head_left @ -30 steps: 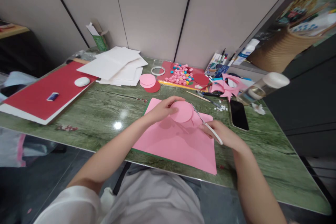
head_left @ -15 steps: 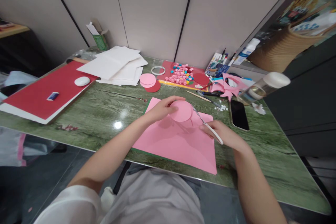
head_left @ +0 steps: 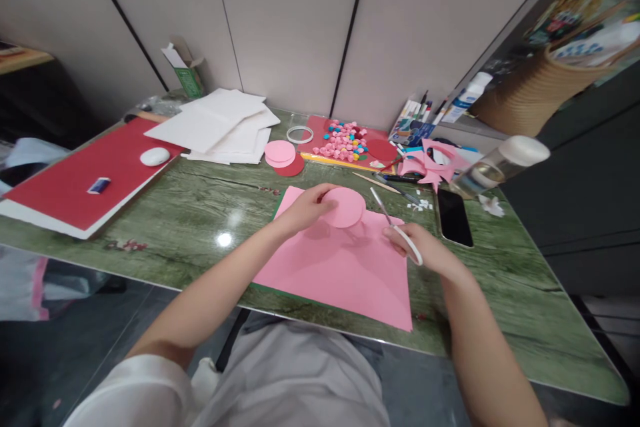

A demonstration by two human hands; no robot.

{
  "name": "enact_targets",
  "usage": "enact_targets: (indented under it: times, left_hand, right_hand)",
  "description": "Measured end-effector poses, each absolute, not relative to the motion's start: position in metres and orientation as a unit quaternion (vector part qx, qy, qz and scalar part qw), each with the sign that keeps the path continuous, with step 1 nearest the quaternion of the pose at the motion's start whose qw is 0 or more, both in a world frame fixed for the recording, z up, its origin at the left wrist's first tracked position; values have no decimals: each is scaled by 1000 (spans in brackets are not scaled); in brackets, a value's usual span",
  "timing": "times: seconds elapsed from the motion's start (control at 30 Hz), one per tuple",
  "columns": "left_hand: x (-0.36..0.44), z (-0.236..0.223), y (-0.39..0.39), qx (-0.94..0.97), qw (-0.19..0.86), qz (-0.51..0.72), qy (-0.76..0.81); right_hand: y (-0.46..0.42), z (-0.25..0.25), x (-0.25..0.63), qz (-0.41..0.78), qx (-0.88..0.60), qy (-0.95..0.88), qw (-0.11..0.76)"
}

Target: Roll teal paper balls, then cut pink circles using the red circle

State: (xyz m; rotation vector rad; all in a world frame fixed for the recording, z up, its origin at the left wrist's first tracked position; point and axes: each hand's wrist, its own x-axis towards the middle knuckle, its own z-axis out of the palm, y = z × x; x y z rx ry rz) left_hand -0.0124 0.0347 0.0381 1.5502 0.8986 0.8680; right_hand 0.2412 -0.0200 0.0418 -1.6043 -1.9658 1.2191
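Observation:
My left hand (head_left: 315, 205) is closed on the left edge of a round pink paper disc (head_left: 345, 207), held above a stack of pink paper sheets (head_left: 335, 280). My right hand (head_left: 414, 245) grips a pair of scissors (head_left: 407, 243) with white handles. Their blades point up and to the left, a small gap away from the disc's right edge. A thin curl of pink paper (head_left: 356, 232) shows under the disc. The fingertips of my left hand behind the disc are partly hidden.
Pink and red discs (head_left: 280, 153), white sheets (head_left: 215, 121) and colourful small pompom-like pieces (head_left: 345, 141) lie at the back. Right of the sheets are a phone (head_left: 454, 217), pink offcuts (head_left: 435, 163) and a clear bottle (head_left: 500, 167). A red board (head_left: 95, 177) lies left.
The scissors have come away from the disc's edge, moving slightly right with my right hand. The disc has shifted slightly left and up in my left hand.

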Motion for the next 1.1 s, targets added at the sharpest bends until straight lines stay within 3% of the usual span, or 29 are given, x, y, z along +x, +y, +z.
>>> enact_targets:
  times: [0.13, 0.2, 0.33, 0.47, 0.67, 0.83, 1.0, 1.1]
  left_hand:
    - [-9, 34, 34, 589, 602, 375, 388]
    - [-8, 32, 35, 550, 637, 381, 383]
    - [-8, 31, 36, 486, 683, 390, 379]
    - [-8, 30, 36, 492, 666, 412, 380]
    - [-7, 32, 34, 525, 609, 447, 393]
    - [-7, 34, 34, 564, 553, 461, 405]
    - [-7, 34, 34, 602, 470, 480, 432]
    - [-6, 34, 33, 616, 401, 510, 446]
  right_hand:
    - [-4, 30, 246, 548, -524, -540, 366]
    - [4, 22, 250, 608, -496, -452, 425]
    - [12, 11, 259, 684, -449, -340, 464]
    - [11, 11, 266, 742, -395, -248, 481]
    - [13, 9, 270, 712, -395, -264, 518]
    - [8, 14, 258, 631, -481, -371, 483]
    - [-11, 29, 233, 387, -622, -584, 351]
    - [-20, 37, 222, 290, -625, -667, 282]
